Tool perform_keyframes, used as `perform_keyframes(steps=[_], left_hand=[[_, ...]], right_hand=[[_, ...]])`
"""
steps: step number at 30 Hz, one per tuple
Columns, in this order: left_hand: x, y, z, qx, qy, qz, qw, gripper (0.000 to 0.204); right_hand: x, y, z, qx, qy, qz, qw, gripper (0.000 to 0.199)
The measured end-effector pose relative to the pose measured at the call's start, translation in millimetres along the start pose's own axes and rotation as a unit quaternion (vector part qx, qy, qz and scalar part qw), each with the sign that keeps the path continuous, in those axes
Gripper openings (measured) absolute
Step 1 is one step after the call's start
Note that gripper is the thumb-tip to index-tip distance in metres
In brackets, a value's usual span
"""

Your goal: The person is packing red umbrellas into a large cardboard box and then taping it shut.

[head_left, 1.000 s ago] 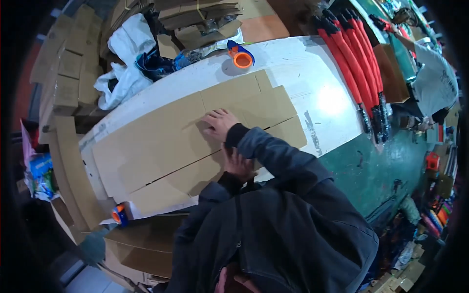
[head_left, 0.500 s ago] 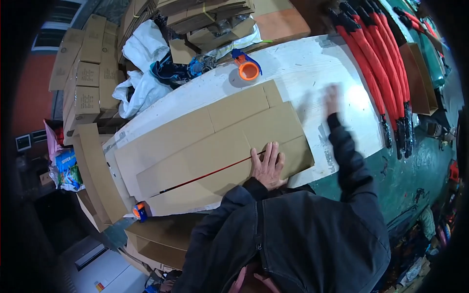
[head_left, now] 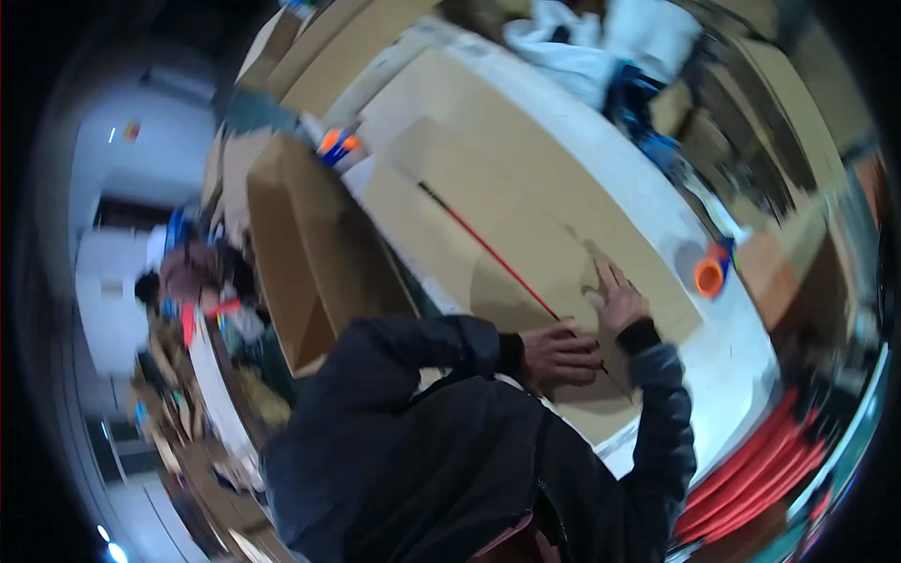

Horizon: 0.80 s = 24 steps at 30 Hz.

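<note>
A long brown cardboard carton (head_left: 441, 249) lies on the white table. Its top flaps almost meet, and a narrow seam shows a red strip (head_left: 497, 258) with a dark end. My left hand (head_left: 560, 357) lies across the near end of this seam, fingers stretched over the flap. To its right, my right hand (head_left: 621, 302) rests on or just above the cardboard, with its fingers extended and thumb apart. Nothing shows in either hand. Beyond my right hand, an orange and blue tape dispenser (head_left: 710, 274) stands on the table. A second tape dispenser (head_left: 338, 145) is by the carton's far-left end.
An open empty-looking carton (head_left: 324, 253) stands against the table's left side. Long red wrapped bundles (head_left: 751, 469) lie at the lower right. White sacks (head_left: 601, 47) and stacked cardboard (head_left: 779, 103) crowd the far side. Another person (head_left: 192, 272) is at the far left.
My view has swung round, so the scene appears turned clockwise. My right hand has come from beyond the carton's end onto its top. My left hand now lies across the seam.
</note>
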<state>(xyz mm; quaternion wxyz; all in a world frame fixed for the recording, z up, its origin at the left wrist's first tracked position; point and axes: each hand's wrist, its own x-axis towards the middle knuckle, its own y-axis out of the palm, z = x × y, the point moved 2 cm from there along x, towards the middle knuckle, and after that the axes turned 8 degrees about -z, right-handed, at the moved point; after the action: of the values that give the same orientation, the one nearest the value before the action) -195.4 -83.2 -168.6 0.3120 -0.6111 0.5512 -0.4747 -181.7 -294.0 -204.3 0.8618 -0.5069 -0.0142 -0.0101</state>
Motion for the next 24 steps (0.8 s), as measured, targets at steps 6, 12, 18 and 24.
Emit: perform_keyframes(steps=[6, 12, 18, 24], left_hand=[[-139, -106, 108, 0.137, -0.057, 0.011, 0.989, 0.093], [-178, -153, 154, 0.099, -0.104, 0.075, 0.987, 0.103], [-192, -145, 174, 0.018, -0.081, -0.030, 0.996, 0.090], [-211, -160, 188, 0.042, -0.045, -0.051, 0.997, 0.073]], right_hand=[[26, -23, 29, 0.130, -0.002, 0.108, 0.986, 0.067], [92, 0, 49, 0.236, -0.025, 0.183, 0.954, 0.071], [216, 60, 116, 0.299, -0.074, 0.202, 0.930, 0.077], [245, 64, 148, 0.295, -0.085, 0.197, 0.931, 0.080]])
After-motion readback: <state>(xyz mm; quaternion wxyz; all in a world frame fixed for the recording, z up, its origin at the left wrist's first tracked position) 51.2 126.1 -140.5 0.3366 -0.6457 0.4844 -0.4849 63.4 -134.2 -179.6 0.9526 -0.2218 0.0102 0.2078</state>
